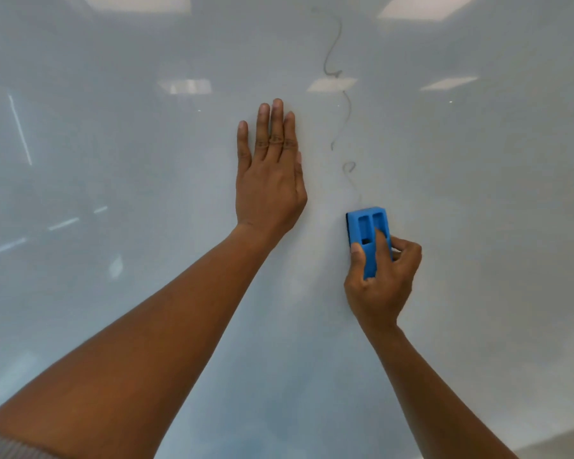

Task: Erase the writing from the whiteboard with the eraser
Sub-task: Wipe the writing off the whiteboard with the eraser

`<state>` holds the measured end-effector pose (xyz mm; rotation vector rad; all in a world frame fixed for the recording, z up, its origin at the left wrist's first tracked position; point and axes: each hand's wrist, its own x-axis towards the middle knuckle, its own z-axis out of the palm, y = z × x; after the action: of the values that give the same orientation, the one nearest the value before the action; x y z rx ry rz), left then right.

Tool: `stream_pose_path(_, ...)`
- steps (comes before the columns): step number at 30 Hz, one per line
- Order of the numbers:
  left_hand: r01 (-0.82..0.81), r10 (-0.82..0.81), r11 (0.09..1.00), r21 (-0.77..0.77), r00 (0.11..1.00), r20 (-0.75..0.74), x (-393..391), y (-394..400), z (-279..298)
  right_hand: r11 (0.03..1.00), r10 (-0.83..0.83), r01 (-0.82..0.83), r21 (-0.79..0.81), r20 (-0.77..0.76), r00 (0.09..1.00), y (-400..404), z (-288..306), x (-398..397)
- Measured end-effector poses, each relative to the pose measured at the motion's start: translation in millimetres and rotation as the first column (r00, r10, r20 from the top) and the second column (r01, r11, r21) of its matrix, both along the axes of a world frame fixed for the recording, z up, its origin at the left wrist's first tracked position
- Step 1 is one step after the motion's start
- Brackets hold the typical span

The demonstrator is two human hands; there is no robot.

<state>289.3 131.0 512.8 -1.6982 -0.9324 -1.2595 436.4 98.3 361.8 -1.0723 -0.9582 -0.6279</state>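
Note:
A glossy whiteboard (113,144) fills the view. A thin dark squiggle of writing (345,111) runs down it from the top centre to just above a blue eraser (368,226). My right hand (380,279) is shut on the eraser's lower half and presses it against the board, with the index finger lying along its back. The eraser's top edge sits right below the end of the line. My left hand (269,180) lies flat on the board to the left of the writing, fingers straight and together, holding nothing.
Ceiling lights are mirrored in the board's surface as pale rectangles (332,84). The board's lower right corner meets a pale edge (560,442). A grey sleeve (7,448) shows at the bottom left.

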Motion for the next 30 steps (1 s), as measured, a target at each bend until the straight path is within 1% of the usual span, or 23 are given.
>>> stream_pose_path(2,0.0,0.0,1.0,0.002,1.0,0.016,2,1,-1,1.0,-0.005,0.007,0.028,-0.081,0.997,5,17,15)
stream_pose_path(4,-0.016,0.016,1.0,-0.008,1.0,0.024,4,1,-1,0.998,-0.006,0.012,0.067,-0.092,0.996,8,40,17)
stream_pose_path(6,-0.026,0.027,1.0,-0.009,0.999,0.031,5,2,-2,0.996,-0.015,0.018,0.083,-0.033,0.999,9,57,4)
stream_pose_path(8,-0.034,0.034,0.999,-0.001,0.999,0.028,5,2,-2,0.997,-0.01,0.005,0.08,0.067,0.998,6,55,-18)
stream_pose_path(10,-0.031,0.031,1.0,0.002,0.999,0.027,3,2,-1,0.999,0.015,-0.023,0.048,0.159,0.987,1,34,-32)
stream_pose_path(12,-0.022,0.022,1.0,0.006,0.999,0.031,3,1,-2,1.0,0.021,-0.023,0.012,0.186,0.982,-1,9,-29)
stream_pose_path(13,-0.018,0.018,1.0,0.011,0.999,0.033,3,0,-3,1.0,0.006,-0.008,0.011,0.16,0.987,0,2,-23)
stream_pose_path(15,-0.02,0.019,1.0,0.015,0.999,0.04,4,0,-3,0.999,-0.025,0.023,0.033,0.057,0.998,3,5,-6)
stream_pose_path(17,-0.024,0.023,1.0,0.011,0.999,0.05,5,0,-3,0.997,-0.034,0.036,0.069,-0.031,0.999,7,28,6)
stream_pose_path(19,-0.02,0.02,1.0,0.007,0.998,0.055,5,0,-4,0.994,-0.026,0.034,0.102,-0.077,0.997,9,65,10)
stream_pose_path(21,-0.021,0.021,1.0,0.012,0.998,0.057,6,-1,-4,0.991,-0.034,0.043,0.127,-0.073,0.997,10,98,3)
stream_pose_path(22,-0.024,0.023,1.0,0.015,0.998,0.055,6,-1,-4,0.99,-0.037,0.042,0.136,-0.038,0.999,11,109,-5)
stream_pose_path(24,-0.036,0.036,0.999,0.016,0.998,0.048,6,-1,-3,0.991,-0.04,0.028,0.131,0.089,0.995,10,113,-23)
stream_pose_path(26,-0.043,0.043,0.999,0.005,0.998,0.042,5,-1,-3,0.994,-0.026,0.004,0.112,0.192,0.981,9,103,-33)
stream_pose_path(27,-0.039,0.039,0.999,0.007,0.998,0.042,4,-1,-3,0.994,-0.027,0.005,0.112,0.198,0.98,10,98,-32)
stream_pose_path(28,-0.034,0.033,0.999,0.017,0.998,0.044,4,-1,-4,0.993,-0.036,0.016,0.12,0.167,0.985,10,97,-26)
stream_pose_path(30,-0.031,0.03,0.999,0.026,0.998,0.051,5,-1,-4,0.989,-0.065,0.059,0.138,0.038,0.997,12,109,-12)
